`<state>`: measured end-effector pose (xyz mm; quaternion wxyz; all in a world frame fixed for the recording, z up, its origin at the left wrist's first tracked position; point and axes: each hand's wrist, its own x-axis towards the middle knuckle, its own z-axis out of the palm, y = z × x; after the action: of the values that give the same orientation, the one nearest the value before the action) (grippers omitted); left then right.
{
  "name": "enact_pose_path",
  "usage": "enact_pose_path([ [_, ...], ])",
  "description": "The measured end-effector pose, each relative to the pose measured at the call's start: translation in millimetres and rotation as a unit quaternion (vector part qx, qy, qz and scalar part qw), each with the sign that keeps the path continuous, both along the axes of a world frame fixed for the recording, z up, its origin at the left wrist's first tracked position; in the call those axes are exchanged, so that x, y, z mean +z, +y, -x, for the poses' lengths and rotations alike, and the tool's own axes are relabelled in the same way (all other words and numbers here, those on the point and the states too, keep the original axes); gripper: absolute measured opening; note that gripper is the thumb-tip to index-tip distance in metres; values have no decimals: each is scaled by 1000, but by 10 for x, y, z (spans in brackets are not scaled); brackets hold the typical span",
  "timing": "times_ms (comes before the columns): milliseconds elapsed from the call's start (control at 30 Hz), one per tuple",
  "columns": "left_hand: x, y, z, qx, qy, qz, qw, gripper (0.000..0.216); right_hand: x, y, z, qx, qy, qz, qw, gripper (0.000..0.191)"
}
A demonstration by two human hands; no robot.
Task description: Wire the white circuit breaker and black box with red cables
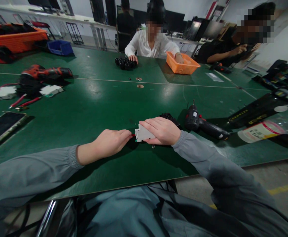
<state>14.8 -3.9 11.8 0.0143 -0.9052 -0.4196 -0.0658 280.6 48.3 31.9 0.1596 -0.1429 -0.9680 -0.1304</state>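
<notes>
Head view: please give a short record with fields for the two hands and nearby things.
Right hand: holds white plastic part on green table
Left hand: pinches small red piece at the part's left end
Beside right hand: black power screwdriver, lying down
Left edge: phone, flat
Across table: orange basket by a co-worker's hand

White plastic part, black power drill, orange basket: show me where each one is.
white plastic part (144, 134): head view, its exposed left end.
black power drill (192, 119): head view, its thick body.
orange basket (180, 68): head view, its near side wall.
</notes>
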Motion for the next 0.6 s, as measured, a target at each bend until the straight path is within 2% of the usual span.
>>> enact_pose_path([
  [600, 45, -18, -14, 19, 5, 30, 999, 35, 59, 6, -23, -10, 12, 7, 1000, 60],
])
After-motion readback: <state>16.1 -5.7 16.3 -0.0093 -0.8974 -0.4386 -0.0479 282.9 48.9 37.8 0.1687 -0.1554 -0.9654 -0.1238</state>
